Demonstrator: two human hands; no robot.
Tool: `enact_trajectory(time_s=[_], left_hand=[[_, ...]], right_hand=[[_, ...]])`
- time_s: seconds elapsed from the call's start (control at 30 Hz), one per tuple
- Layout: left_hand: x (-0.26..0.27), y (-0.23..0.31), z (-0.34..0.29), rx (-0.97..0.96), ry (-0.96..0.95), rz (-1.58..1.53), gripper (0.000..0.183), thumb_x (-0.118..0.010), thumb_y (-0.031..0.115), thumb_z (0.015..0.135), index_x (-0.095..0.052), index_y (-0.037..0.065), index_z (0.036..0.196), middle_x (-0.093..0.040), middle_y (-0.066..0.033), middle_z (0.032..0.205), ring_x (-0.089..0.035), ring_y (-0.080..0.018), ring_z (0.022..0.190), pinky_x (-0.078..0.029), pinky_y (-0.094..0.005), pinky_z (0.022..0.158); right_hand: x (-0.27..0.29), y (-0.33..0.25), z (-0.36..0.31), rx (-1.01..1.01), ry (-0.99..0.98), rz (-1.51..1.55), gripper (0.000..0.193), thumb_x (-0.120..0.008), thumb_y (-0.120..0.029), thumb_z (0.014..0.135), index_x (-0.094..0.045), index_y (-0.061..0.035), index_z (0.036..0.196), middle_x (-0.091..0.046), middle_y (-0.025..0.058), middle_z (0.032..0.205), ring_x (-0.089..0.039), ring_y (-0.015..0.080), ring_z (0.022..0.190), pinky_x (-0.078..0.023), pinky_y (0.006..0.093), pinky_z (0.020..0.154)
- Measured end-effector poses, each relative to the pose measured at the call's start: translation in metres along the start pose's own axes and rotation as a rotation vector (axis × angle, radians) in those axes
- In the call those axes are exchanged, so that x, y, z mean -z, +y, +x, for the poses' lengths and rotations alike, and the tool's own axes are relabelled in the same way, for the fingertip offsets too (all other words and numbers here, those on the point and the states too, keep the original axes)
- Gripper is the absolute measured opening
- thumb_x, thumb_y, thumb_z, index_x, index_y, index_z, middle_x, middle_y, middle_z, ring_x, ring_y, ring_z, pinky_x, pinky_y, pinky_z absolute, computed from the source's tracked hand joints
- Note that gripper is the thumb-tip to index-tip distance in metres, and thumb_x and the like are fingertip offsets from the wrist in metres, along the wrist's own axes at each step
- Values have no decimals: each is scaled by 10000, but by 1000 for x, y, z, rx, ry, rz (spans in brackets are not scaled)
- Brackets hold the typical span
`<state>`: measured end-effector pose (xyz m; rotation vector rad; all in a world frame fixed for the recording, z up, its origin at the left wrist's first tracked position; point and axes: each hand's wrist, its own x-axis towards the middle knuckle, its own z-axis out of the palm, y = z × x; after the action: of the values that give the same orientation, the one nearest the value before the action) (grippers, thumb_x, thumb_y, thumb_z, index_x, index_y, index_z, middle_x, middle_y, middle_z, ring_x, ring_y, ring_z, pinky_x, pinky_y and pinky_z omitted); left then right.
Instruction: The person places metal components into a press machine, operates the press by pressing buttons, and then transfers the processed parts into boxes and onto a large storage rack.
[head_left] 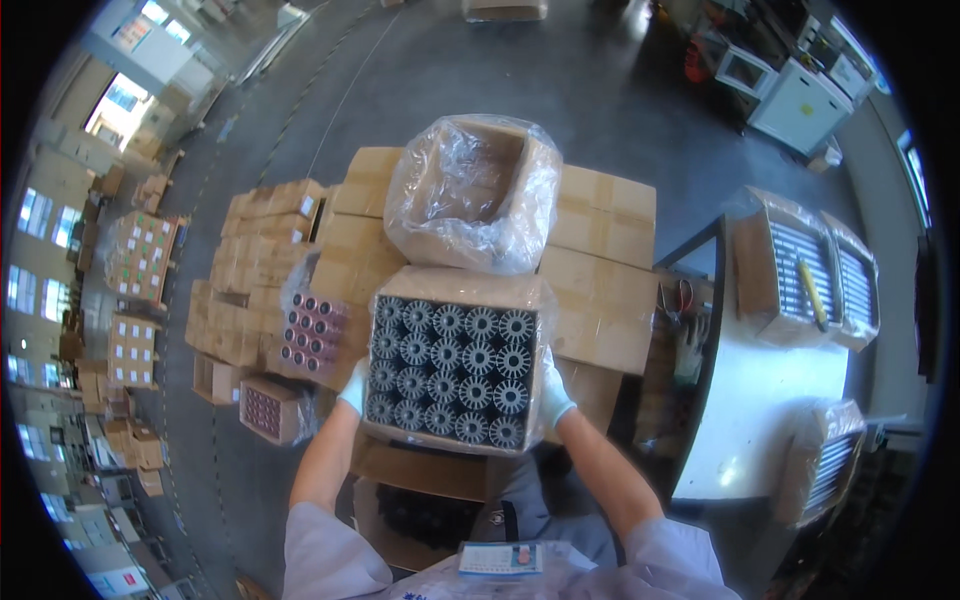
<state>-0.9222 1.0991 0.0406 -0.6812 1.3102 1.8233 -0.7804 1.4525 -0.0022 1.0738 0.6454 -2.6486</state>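
A cardboard box (455, 278) lined with clear plastic is in front of me. Rows of grey toothed, gear-like rings (478, 357) fill it, set in a dark divider. My left hand (354, 386), in a pale glove, holds the box's left side. On the right side my right hand (554, 390), gloved the same way, grips it too. The fingers of both are partly hidden by the box and plastic. Just beyond stands an open box (415, 190), draped in crumpled clear plastic, with bare cardboard showing inside.
Closed cartons (605, 215) lie under and around both boxes. To the left are reddish cylindrical parts (315, 332) and a small plastic-wrapped box (270, 412). A white-topped table (765, 430) at right carries boxes of metal rods (800, 260). Below me is an open carton (420, 470) of dark parts.
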Motion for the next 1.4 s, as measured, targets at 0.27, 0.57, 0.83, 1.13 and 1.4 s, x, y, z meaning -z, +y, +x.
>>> enact_trajectory(time_s=[0.27, 0.57, 0.83, 1.13, 1.4], left_hand=[[-2, 13, 0, -112, -172, -7, 448, -388, 353, 1072, -509, 91, 1415, -600, -111, 1346, -617, -268, 1147, -534, -452, 993], [-59, 1, 7, -88, -160, -37, 392, -427, 336, 1072, -596, 44, 1272, -667, -111, 1189, -662, -233, 1017, -585, -403, 879], [-20, -44, 23, 69, -71, 135, 481, -418, 426, 1059, -574, 62, 1332, -651, -107, 1254, -651, -261, 1063, -561, -436, 928], [-91, -41, -11, 189, -55, -11, 583, -438, 542, 1031, -526, 76, 1369, -634, -119, 1266, -652, -283, 1067, -567, -421, 903], [-99, -30, -11, 364, -157, -44, 603, -392, 542, 1039, -540, 67, 1381, -616, -130, 1331, -617, -329, 1146, -530, -473, 989]], right_hand=[[-32, -4, -3, 214, 175, -211, 658, -471, -606, 1000, -648, -31, 1266, -690, 57, 1056, -604, 177, 886, -526, 345, 821], [24, 22, -13, 475, 284, -574, 567, -425, -504, 1047, -531, -78, 1407, -689, 105, 1118, -624, 195, 944, -520, 359, 858], [53, 69, -67, 139, 213, 393, 364, -469, -358, 1058, -623, -59, 1199, -683, 63, 1064, -661, 193, 915, -594, 363, 793], [57, 50, -64, 78, 205, 470, 442, -467, -412, 1054, -612, -51, 1264, -675, 80, 1149, -642, 214, 1014, -554, 374, 894], [58, 52, -50, 77, 204, 449, 466, -461, -421, 1055, -602, -45, 1291, -668, 82, 1182, -627, 217, 1052, -530, 371, 934]])
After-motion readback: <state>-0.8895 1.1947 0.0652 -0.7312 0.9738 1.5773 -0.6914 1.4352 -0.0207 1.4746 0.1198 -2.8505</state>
